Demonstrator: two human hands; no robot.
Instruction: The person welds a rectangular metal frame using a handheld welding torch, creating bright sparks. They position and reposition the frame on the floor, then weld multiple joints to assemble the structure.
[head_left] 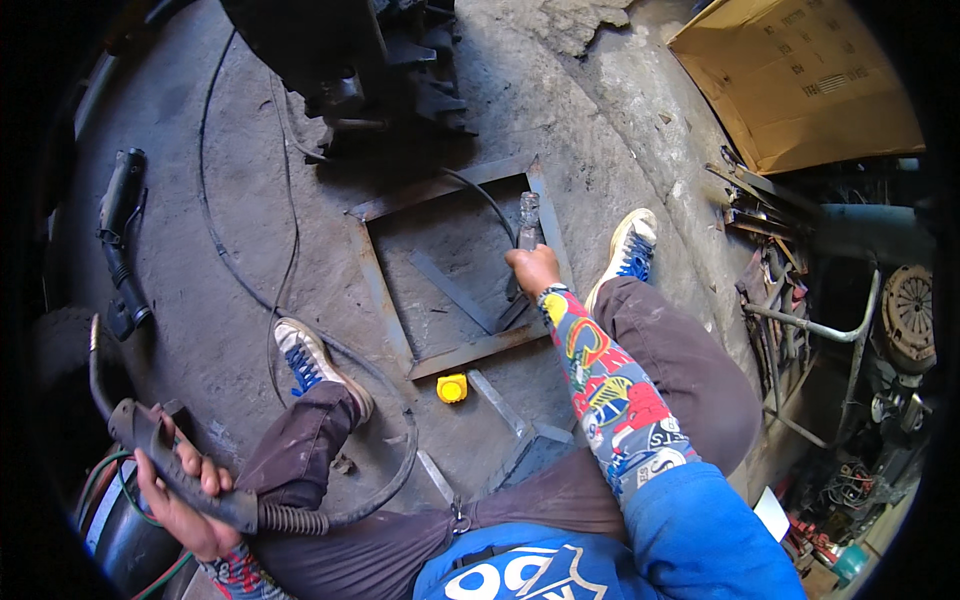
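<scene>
My left hand (190, 505), at the lower left, is closed around a black MIG welding torch (170, 465) with a bent neck pointing up and left. Its ribbed cable sleeve leads into a thick cable lying across my lap. My right hand (533, 268) reaches forward over the right side of a square steel frame (385, 290) on the floor. It grips a worn grey welding ground clamp (529, 215), and a dark cable runs up to that spot. Whether the clamp's jaws touch the frame, I cannot tell. Loose flat steel bars (448, 288) lie inside the frame.
A small yellow block-shaped tool (452, 388) and steel bars (497, 402) lie between my legs. A black angle grinder-like tool (122, 240) rests at left. Dark machinery (345, 70) stands ahead. A cardboard box (800, 80) and scrap metal are at right. Cables (205, 170) cross the floor.
</scene>
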